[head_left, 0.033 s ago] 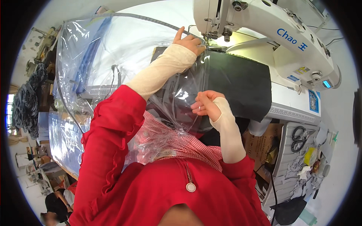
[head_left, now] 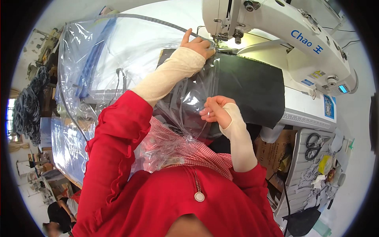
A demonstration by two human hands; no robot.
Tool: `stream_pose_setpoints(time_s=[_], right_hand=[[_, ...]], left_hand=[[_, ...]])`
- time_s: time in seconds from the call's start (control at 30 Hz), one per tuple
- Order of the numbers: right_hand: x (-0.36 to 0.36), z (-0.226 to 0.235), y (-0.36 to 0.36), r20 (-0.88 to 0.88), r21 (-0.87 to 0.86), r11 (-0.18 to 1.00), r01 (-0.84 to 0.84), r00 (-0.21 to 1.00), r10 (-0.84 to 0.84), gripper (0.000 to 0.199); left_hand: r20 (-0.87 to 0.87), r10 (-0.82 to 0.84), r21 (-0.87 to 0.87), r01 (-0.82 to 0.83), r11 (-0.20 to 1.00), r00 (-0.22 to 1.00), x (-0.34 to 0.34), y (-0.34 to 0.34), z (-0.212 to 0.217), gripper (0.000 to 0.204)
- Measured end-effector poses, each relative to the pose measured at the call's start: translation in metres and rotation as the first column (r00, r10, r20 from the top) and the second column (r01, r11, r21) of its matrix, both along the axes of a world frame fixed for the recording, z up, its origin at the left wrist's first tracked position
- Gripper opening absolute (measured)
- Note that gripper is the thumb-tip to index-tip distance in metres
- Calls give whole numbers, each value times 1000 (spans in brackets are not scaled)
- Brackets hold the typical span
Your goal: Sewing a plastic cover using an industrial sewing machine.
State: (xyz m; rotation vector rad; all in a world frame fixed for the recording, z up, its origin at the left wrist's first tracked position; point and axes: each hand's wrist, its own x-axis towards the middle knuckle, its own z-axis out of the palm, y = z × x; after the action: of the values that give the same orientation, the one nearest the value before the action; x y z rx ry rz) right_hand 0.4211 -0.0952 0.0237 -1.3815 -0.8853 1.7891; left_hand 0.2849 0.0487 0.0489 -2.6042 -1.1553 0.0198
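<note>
A large clear plastic sheet (head_left: pixel 89 47) with a thin dark grey edging spreads over the sewing machine bed and down to my lap. My left hand (head_left: pixel 197 46) lies on it just left of the needle and presser foot (head_left: pixel 218 44). Its index finger is stretched away from me, and the other fingers rest toward the foot. Nearer to me, my right hand (head_left: pixel 217 110) pinches the sheet's edge, which runs from there up to the foot. Black material (head_left: pixel 250 85) lies on the bed right of that edge and shows through the plastic.
The white sewing machine head (head_left: pixel 288 31) arches over the right side. A ruler strip (head_left: pixel 306 119) runs along the table's front. At lower right, a grey ridged tray (head_left: pixel 294 181) holds black scissors (head_left: pixel 314 146), yellow tape (head_left: pixel 325 164) and scraps. Another person (head_left: pixel 59 213) is at lower left.
</note>
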Motion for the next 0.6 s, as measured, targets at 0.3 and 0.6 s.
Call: stream_pose_setpoints(time_s=[0.3, 0.6], right_hand=[[6, 1, -12, 15, 11, 1000, -3, 1000, 3, 32], [2, -7, -23, -28, 28, 996, 84, 996, -83, 28]], left_hand=[[117, 80, -86, -70, 994, 990, 7, -7, -16, 45], [220, 10, 50, -21, 999, 976, 9, -12, -29, 38]])
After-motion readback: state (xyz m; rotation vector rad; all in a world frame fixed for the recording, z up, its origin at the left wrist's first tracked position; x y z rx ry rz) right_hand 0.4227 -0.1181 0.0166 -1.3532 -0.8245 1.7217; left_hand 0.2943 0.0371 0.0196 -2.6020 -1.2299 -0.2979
